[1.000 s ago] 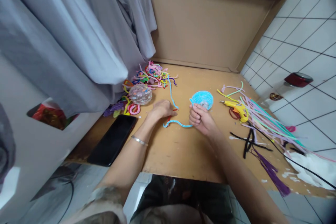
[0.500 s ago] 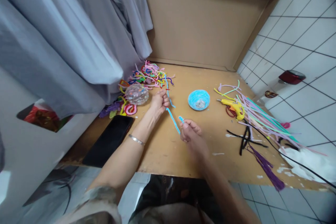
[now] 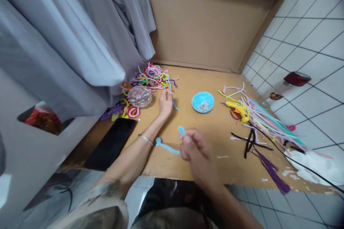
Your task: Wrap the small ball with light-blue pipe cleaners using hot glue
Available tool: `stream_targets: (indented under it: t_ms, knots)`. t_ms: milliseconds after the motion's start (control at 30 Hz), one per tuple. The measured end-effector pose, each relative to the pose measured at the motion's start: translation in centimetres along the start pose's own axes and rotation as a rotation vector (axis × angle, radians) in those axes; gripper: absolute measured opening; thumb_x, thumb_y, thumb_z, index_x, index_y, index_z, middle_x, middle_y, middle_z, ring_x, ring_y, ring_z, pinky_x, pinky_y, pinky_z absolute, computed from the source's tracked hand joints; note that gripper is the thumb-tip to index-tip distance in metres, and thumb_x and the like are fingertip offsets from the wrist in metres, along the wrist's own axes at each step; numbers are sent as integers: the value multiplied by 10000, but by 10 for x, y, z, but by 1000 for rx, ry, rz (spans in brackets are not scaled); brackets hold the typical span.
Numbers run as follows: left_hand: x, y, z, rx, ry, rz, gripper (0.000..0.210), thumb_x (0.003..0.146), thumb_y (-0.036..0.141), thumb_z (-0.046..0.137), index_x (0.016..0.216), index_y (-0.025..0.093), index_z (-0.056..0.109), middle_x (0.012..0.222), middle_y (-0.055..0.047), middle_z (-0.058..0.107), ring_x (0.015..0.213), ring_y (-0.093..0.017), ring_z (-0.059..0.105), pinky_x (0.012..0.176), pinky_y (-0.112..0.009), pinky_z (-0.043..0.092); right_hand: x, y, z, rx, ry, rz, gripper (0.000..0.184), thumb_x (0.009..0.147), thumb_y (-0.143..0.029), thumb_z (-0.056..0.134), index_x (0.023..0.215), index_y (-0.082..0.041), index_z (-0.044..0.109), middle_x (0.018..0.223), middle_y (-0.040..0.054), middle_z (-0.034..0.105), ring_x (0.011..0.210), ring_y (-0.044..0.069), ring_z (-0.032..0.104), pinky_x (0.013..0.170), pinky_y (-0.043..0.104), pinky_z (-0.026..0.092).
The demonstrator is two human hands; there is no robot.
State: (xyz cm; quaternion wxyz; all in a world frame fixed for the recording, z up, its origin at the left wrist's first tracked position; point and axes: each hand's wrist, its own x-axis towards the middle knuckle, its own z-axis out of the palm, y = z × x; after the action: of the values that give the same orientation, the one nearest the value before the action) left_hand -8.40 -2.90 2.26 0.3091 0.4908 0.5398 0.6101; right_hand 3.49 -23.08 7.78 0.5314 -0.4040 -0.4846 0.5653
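My right hand (image 3: 195, 147) is closed on a light blue pipe cleaner (image 3: 169, 148). One curled end trails to the left over the table, and a short tip pokes up above the thumb. Farther up the table, my left hand (image 3: 166, 103) has its fingers pinched together at a second blue pipe cleaner (image 3: 175, 105), whose middle they cover. To the right of that hand is a blue coiled bowl (image 3: 198, 106) with a clear, shiny lump in its bottom. A clear faceted dish (image 3: 139, 96) with small coloured bits stands left of the left hand.
Tangled colourful pipe cleaners (image 3: 153, 73) lie at the back left, and a black phone (image 3: 111, 143) nearer me. A yellow glue gun (image 3: 238, 110), long pastel pipe cleaners (image 3: 271, 121), black pieces (image 3: 251, 141) and a purple tassel (image 3: 274, 173) lie right. A jar (image 3: 282, 86) stands by the tiles.
The blue pipe cleaner's far end has left my left hand and hangs from my right, which moved down toward me. My left hand has moved slightly away, to the other strand.
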Motion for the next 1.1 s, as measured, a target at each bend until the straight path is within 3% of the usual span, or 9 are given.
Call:
stream_targets:
  t_ms: [100,233,367,467,567,667,767,833,1100]
  knots:
    - [0,6,-11,298,74,206,156,916,303,473,817,206,544,696,-3,563,717,-173,562,711,-255,387,46,-18,-27,276,-207,201,214,838,-418,626,844,-228,528,462,-132,299,364,52,194,385,194,223]
    - [12,11,-27,445,120,437,280,949,252,355,1032,170,610,995,-121,667,968,-232,610,897,-339,434,95,-15,-49,326,-339,315,207,800,-338,676,840,-218,512,437,-143,348,323,44,230,365,180,231]
    - [22,9,-34,526,131,514,441,899,164,381,1320,114,503,1418,-226,487,1354,-305,409,1132,-488,284,116,9,-54,323,-369,384,174,820,-302,655,842,-210,509,446,-131,406,326,56,317,372,184,259]
    - [19,11,-31,589,106,504,511,864,186,478,1370,114,466,1558,-216,320,1480,-336,207,1189,-538,148,116,23,-55,332,-369,379,217,805,-340,680,851,-207,515,451,-127,439,331,60,356,378,190,288]
    - [10,13,-24,519,-5,490,326,861,266,533,1155,160,627,1406,-166,526,1378,-326,371,1147,-510,252,114,29,-58,338,-341,353,260,786,-366,711,852,-207,516,456,-127,459,333,60,380,380,192,306]
    - [-1,13,-15,198,-238,295,302,874,425,533,864,155,669,955,-98,693,958,-228,601,915,-383,456,115,30,-63,350,-309,336,280,770,-364,734,850,-208,515,453,-129,459,333,62,396,375,189,316]
    - [-11,14,-7,-149,-599,-26,518,834,622,532,750,126,655,704,-51,642,649,-135,545,640,-261,423,117,32,-68,364,-287,310,281,772,-364,736,848,-212,511,458,-125,471,341,64,414,378,186,330]
    - [-19,17,-3,-256,-749,-133,551,769,666,609,706,120,655,661,-36,630,599,-108,512,595,-240,375,118,35,-70,372,-277,296,274,783,-367,728,844,-216,508,462,-123,471,346,65,424,379,184,335]
    - [-29,18,7,-515,-606,-278,446,574,438,872,816,113,686,565,52,562,540,-59,485,564,-203,363,118,44,-69,366,-310,338,287,779,-419,729,881,-200,574,527,-77,578,437,99,559,473,226,480]
